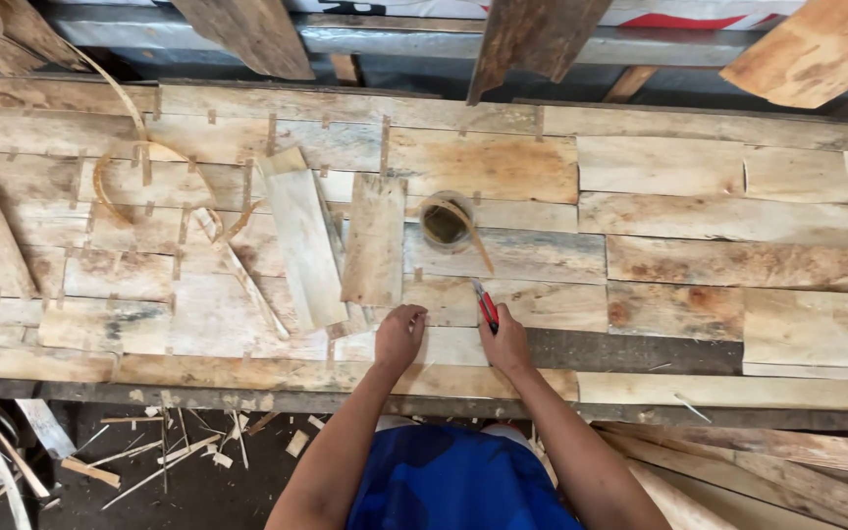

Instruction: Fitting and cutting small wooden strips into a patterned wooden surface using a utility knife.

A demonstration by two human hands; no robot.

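Note:
My right hand (505, 342) grips a red utility knife (486, 304), its tip pointing away from me onto a pale veneer sheet (542, 306) near the table's front edge. My left hand (399, 336) lies flat, fingers curled, on a veneer piece (449, 345) just left of the knife. Both hands rest on a wide patchwork of thin wood veneer sheets (660, 167) joined with small strips of tape.
A small round container (446, 222) with a stick in it stands behind the hands. Loose veneer pieces (304, 245) and a curled strip (115, 182) lie to the left. Wood scraps (159, 456) litter the floor; boards (817, 54) lean at the back.

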